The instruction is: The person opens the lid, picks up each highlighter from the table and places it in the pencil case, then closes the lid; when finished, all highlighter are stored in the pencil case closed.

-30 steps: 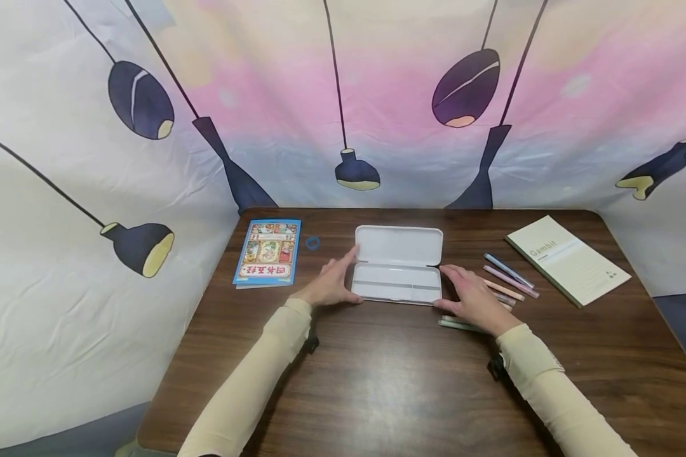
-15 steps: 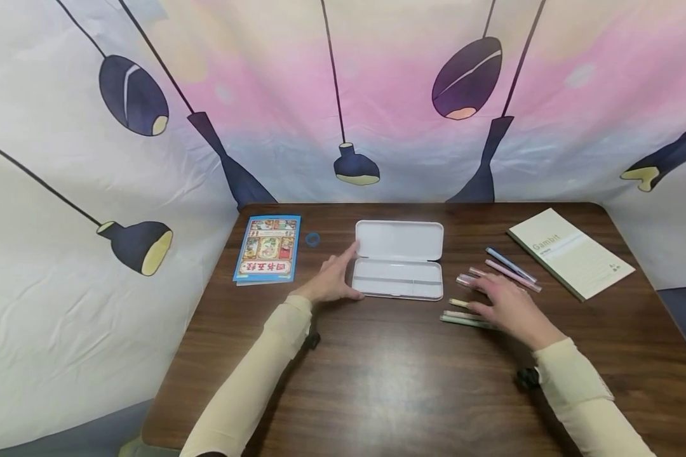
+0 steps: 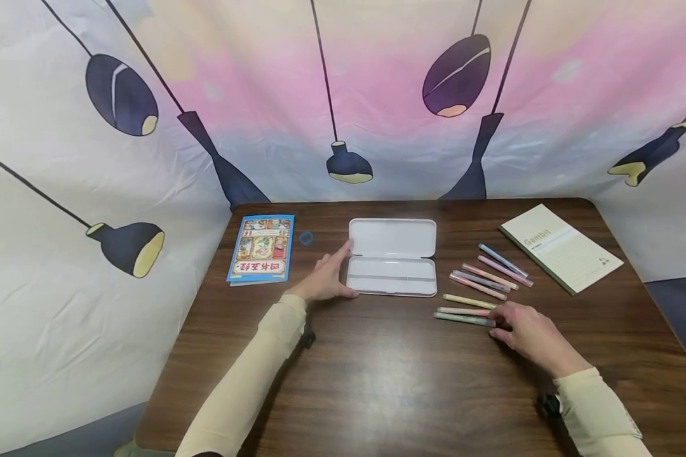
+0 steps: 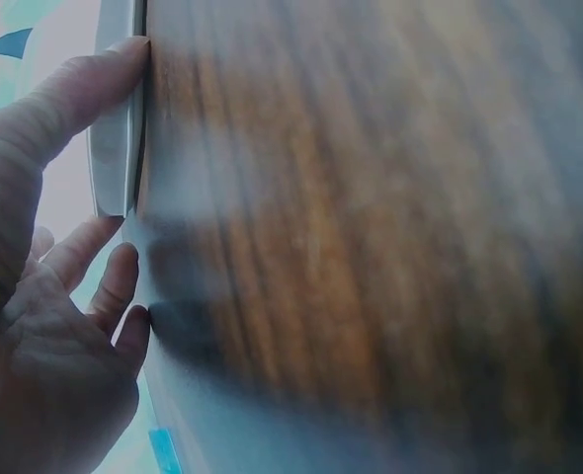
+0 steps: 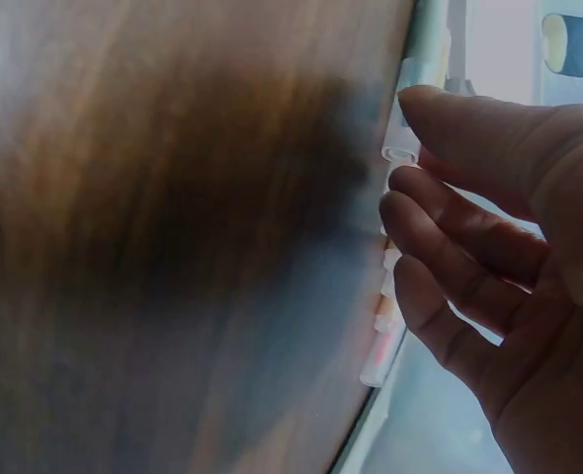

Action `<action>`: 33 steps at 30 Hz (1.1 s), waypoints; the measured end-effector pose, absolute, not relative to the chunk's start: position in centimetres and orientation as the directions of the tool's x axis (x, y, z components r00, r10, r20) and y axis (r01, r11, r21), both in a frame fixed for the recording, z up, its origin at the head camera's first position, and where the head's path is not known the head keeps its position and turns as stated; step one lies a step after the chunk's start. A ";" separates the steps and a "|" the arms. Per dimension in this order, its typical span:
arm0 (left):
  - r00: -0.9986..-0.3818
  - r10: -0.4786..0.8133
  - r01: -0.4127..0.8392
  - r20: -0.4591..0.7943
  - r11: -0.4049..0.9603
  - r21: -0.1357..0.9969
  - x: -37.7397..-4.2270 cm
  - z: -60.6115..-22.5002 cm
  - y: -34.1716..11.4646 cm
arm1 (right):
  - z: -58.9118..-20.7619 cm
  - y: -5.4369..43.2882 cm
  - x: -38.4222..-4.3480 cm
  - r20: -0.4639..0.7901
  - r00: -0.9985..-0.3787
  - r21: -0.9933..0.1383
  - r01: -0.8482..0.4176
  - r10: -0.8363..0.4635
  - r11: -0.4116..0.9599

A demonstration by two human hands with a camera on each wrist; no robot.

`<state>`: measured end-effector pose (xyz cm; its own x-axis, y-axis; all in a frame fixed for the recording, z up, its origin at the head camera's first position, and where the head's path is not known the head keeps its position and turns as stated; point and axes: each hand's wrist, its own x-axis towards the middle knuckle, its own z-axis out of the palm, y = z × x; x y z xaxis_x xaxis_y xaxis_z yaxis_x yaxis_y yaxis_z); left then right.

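A white pencil case (image 3: 391, 285) lies with its lid raised at mid-table, and its tray shows a divider. At its left side rests my left hand (image 3: 322, 279), thumb at the front corner and index finger near the hinge. In the left wrist view that thumb (image 4: 114, 64) touches the case's edge (image 4: 114, 168). To the right, my right hand (image 3: 534, 333) pinches the end of a green pen (image 3: 463, 318) between thumb and index finger. Beside it lie a pink pen (image 3: 463, 311) and a yellow pen (image 3: 465, 301). The right wrist view shows the thumb (image 5: 430, 109) on the pen's end.
Several more pens, among them a blue one (image 3: 503, 259), lie farther back right. A cream notebook (image 3: 560, 247) sits at the back right. A blue illustrated booklet (image 3: 261, 249) and a small blue ring (image 3: 305, 238) are left of the case.
My right hand has left the case's right side and moved right and nearer, over the pens to the green pen's end. My left hand stays at the case.
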<state>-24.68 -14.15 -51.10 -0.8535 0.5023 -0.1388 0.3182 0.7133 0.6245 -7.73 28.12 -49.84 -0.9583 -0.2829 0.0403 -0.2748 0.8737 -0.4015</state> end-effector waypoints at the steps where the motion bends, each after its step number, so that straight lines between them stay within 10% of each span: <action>1: -0.853 0.504 0.319 -0.138 0.712 0.626 -24.7 -51.1 -14.1 | -49.9 28.1 -7.7 0.043 -0.958 -0.402 -0.278 -0.285 0.873; 18: -0.853 0.507 0.327 -0.122 0.704 0.631 -24.7 -51.3 -14.2 | -50.0 27.1 -8.8 0.136 -0.932 -0.420 -0.362 -0.337 0.832; 33: -0.848 0.519 0.346 -0.106 0.694 0.632 -24.7 -51.4 -14.4 | -47.7 19.5 -17.9 0.168 -0.849 -0.465 -0.516 -0.501 0.719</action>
<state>-24.66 -14.38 -51.40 -0.8481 0.5191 -0.1062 0.3455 0.6937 0.6319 -17.92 19.48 -47.66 -0.8491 -0.5008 0.1679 -0.5161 0.7190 -0.4655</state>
